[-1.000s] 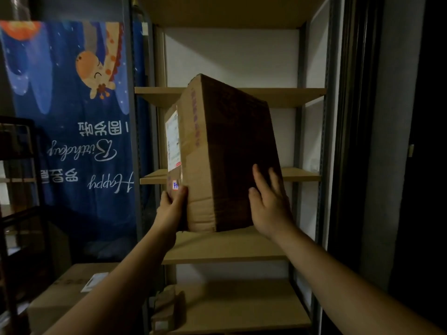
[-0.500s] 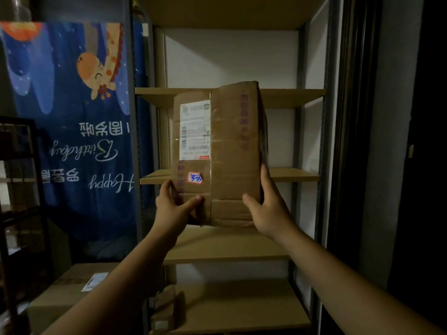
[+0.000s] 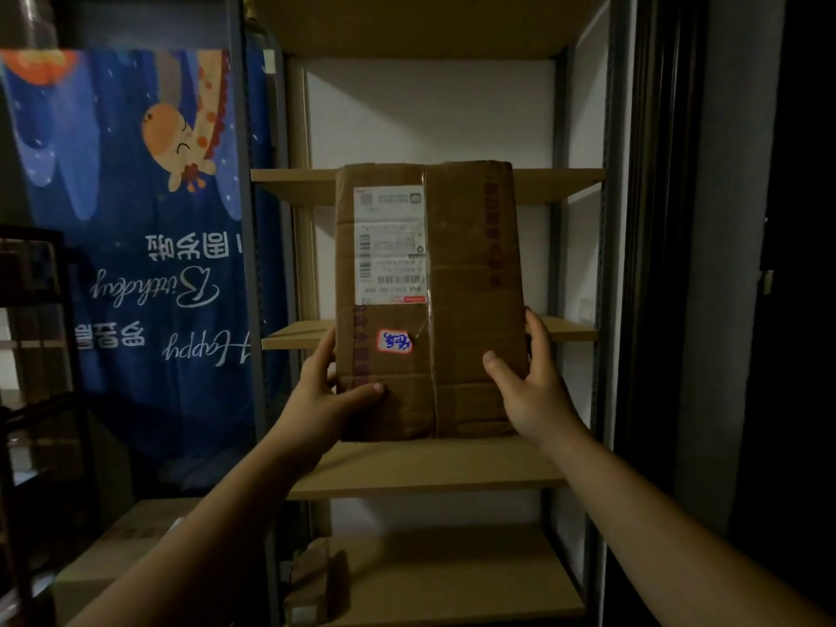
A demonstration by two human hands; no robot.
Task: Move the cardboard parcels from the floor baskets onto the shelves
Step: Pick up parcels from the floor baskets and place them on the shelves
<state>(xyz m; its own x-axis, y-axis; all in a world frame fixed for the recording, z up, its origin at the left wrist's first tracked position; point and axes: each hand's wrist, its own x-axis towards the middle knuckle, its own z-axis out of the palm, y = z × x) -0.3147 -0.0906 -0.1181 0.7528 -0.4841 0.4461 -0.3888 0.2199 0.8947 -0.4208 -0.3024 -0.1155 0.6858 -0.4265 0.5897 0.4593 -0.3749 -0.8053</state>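
A tall brown cardboard parcel [image 3: 466,300] with a white shipping label and a small red-edged sticker stands upright, its labelled face toward me, its bottom edge at the front of a wooden shelf [image 3: 429,468]. My left hand [image 3: 330,400] grips its lower left edge with the thumb across the front. At the lower right edge my right hand [image 3: 529,382] holds it, fingers round the side and thumb on the front. The floor baskets are out of view.
The metal-framed shelf unit has more wooden boards above [image 3: 561,183] and below [image 3: 452,576]; a small cardboard box [image 3: 312,581] sits at the left of the bottom board. A blue birthday banner [image 3: 135,219] hangs left, above a large carton [image 3: 117,545]. A dark rack [image 3: 31,355] stands far left.
The parcel has been turned from edge-on to face me squarely with its label in front, and has come down to the shelf board. Both hands shifted to its lower edges.
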